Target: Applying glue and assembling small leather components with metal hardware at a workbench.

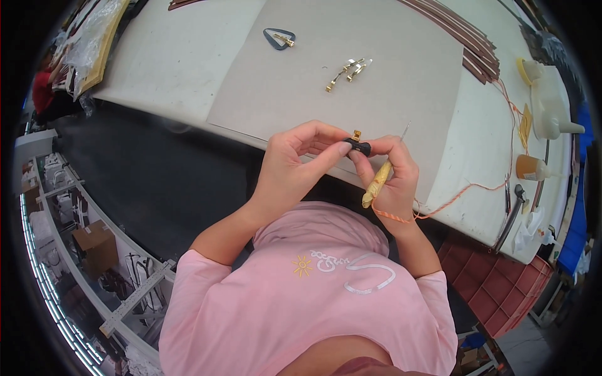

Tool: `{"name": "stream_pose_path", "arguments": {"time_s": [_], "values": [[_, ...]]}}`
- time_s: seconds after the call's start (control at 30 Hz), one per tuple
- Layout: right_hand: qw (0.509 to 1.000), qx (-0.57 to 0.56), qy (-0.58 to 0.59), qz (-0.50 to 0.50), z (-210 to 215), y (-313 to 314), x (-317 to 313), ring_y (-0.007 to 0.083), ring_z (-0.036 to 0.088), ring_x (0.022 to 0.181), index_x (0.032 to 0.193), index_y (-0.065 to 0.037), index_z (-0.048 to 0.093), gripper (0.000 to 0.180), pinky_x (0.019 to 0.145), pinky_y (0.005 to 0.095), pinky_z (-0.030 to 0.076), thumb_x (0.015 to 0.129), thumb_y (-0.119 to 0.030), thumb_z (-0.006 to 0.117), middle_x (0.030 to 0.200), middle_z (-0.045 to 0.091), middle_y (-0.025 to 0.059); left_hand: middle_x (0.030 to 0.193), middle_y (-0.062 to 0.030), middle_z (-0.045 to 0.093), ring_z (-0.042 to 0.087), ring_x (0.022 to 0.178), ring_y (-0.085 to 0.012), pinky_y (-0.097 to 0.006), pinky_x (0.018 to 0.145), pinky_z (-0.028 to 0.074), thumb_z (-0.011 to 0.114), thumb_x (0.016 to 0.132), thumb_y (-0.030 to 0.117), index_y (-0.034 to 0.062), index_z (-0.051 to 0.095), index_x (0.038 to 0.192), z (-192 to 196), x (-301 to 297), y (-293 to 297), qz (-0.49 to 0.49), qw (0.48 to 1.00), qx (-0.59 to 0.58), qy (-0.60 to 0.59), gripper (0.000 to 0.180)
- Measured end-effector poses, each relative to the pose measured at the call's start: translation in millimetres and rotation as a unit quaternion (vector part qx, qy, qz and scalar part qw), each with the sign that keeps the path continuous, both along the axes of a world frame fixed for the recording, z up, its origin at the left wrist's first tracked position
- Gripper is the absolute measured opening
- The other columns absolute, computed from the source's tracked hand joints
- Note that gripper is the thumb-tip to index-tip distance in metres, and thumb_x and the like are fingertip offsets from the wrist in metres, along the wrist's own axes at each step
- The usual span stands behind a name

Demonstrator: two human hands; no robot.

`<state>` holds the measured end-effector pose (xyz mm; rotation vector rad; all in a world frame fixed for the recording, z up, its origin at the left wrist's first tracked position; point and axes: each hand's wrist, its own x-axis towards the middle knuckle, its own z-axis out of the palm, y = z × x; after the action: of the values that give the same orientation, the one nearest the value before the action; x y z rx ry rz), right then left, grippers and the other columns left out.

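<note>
My left hand pinches a small black strap-like piece between thumb and fingertips, just over the table's near edge. A gold-coloured metal fitting stands up from that piece. The fingertips of my right hand close on the piece's other end. Tucked into the same right hand is an awl-like tool with a yellow wrapped handle; its thin metal shaft points away from me. Beyond my hands lie several gold metal clasps and a dark blue triangular loop with a gold clasp on it.
A grey sheet covers the middle of the white table. Brown strips lie at the far right. An orange cord runs from my right wrist past a glue bottle. Below the right edge stands a red crate.
</note>
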<state>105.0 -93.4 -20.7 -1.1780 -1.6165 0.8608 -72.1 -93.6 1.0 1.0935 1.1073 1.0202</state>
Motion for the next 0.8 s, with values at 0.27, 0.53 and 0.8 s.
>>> {"name": "stream_pose_path", "arguments": {"time_s": [0.27,0.53,0.8], "values": [[0.991,-0.12,0.065,0.005,1,-1,1,0.0153,0.059,0.073,0.09,-0.001,0.065,0.017,0.064,0.0275,0.045,0.079,-0.005,0.077,0.081,0.062,0.008,0.091,-0.0049,0.069,0.064,0.082,-0.0095,-0.025,0.079,0.052,0.067,0.092,0.012,0.0003,0.069,0.098,-2,-4,6,0.016,0.986,-0.115,-0.119,0.013],[0.982,-0.177,0.064,0.025,6,-1,1,0.0094,0.056,0.07,0.089,-0.001,0.063,0.015,0.063,0.0239,0.044,0.084,-0.007,0.075,0.078,0.062,0.0034,0.089,-0.0029,0.068,0.063,0.082,-0.0088,-0.024,0.078,0.051,0.067,0.091,0.014,0.0025,0.068,0.096,-12,-3,4,0.04,0.982,-0.119,-0.142,0.012],[0.964,-0.2,0.174,0.028,0,1,-1,0.0027,0.054,0.073,0.093,-0.002,0.059,0.013,0.063,0.0187,0.042,0.089,-0.006,0.071,0.08,0.063,-0.0003,0.094,-0.0017,0.067,0.059,0.085,-0.0067,-0.023,0.078,0.046,0.068,0.09,0.014,0.0036,0.066,0.104,-6,11,-1,0.073,0.962,-0.17,-0.202,0.017]]}}
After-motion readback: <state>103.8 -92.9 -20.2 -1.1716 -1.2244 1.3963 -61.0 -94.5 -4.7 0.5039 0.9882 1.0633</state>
